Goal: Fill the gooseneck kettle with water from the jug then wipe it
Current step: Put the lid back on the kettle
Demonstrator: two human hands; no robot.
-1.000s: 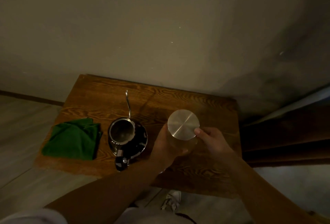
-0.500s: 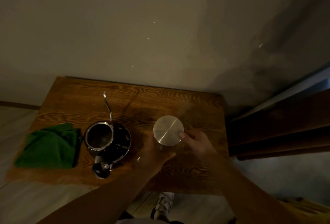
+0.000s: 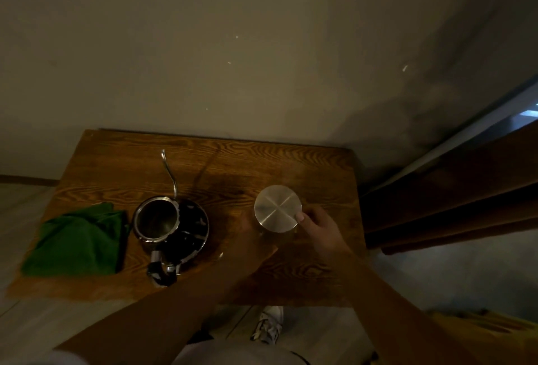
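The gooseneck kettle (image 3: 158,217) stands open, with no lid, on a dark round base left of the table's middle. Its thin spout points toward the wall and its black handle (image 3: 161,273) toward me. Right of it stands the jug, of which I mostly see the round steel lid (image 3: 276,207); its glass body is largely hidden. My left hand (image 3: 250,245) wraps the jug's left side. My right hand (image 3: 320,228) holds the lid's right edge, thumb on the rim. A folded green cloth (image 3: 77,244) lies at the table's left end.
The small wooden table (image 3: 262,161) stands against a plain wall. A dark wooden frame (image 3: 451,207) runs close along its right side. My shoe (image 3: 269,325) shows on the floor below the front edge. The light is dim.
The view has shifted, so the table sits more to the left in the frame. Both hands stay on the jug, which stands in about the same spot beside the kettle.
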